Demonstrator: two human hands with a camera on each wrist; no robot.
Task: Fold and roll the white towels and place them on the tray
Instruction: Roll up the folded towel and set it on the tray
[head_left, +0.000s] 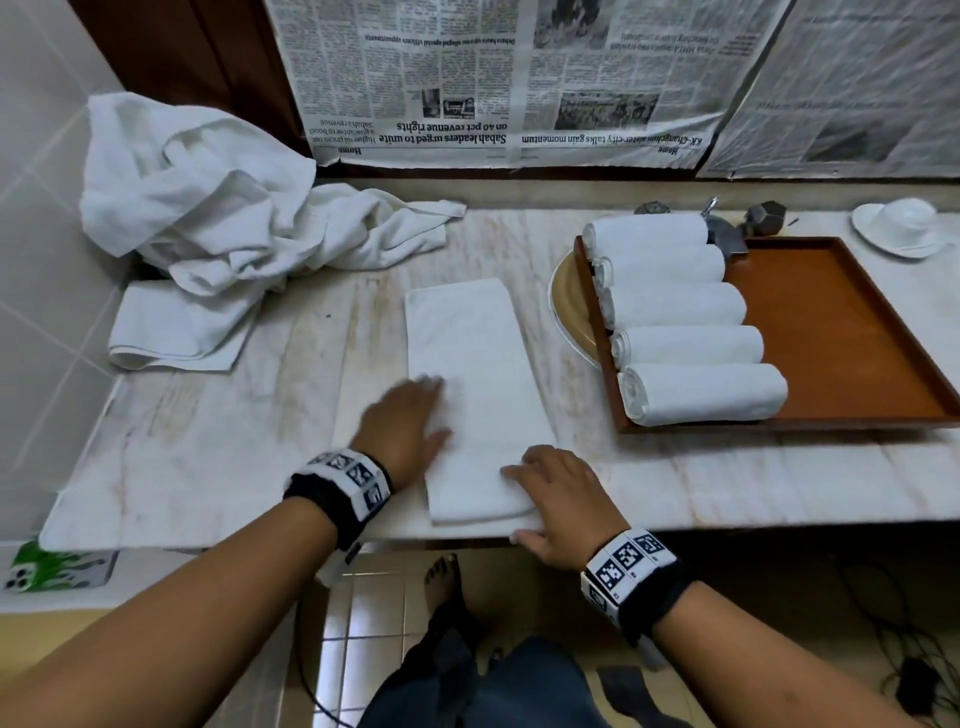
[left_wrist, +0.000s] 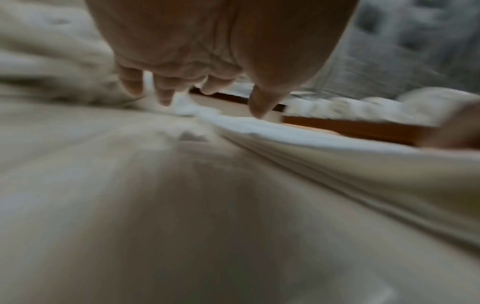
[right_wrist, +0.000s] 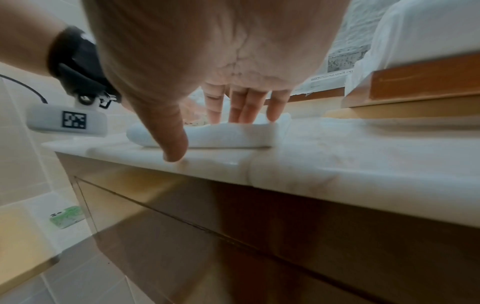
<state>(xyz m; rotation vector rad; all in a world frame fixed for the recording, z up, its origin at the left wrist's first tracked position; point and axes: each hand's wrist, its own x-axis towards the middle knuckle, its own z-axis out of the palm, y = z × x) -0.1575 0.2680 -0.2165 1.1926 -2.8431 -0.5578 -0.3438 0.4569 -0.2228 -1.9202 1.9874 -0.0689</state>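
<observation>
A white towel (head_left: 475, 384), folded into a long strip, lies flat on the pale marble surface (head_left: 208, 441), running from its near edge toward the wall. The left hand (head_left: 410, 423) lies flat on the strip's left side with fingers spread and straight; it is blurred in the head view, and the left wrist view is too smeared to show whether the fingertips (left_wrist: 163, 96) press the cloth. The right hand (head_left: 558, 499) rests at the towel's near end, its straight fingers (right_wrist: 246, 107) on top of the cloth where the end bulges up slightly, its thumb (right_wrist: 171, 142) down at the surface's front edge. Whether that bulge is a started roll cannot be told.

To the right stands a wooden tray (head_left: 841, 332) with five rolled towels (head_left: 680, 312) side by side along its left part; the tray's right end is cut off by the picture edge. It partly covers a yellow plate (head_left: 569, 312). At the back left sits a heap of loose towels (head_left: 218, 208), overlapping a folded one (head_left: 156, 332).
</observation>
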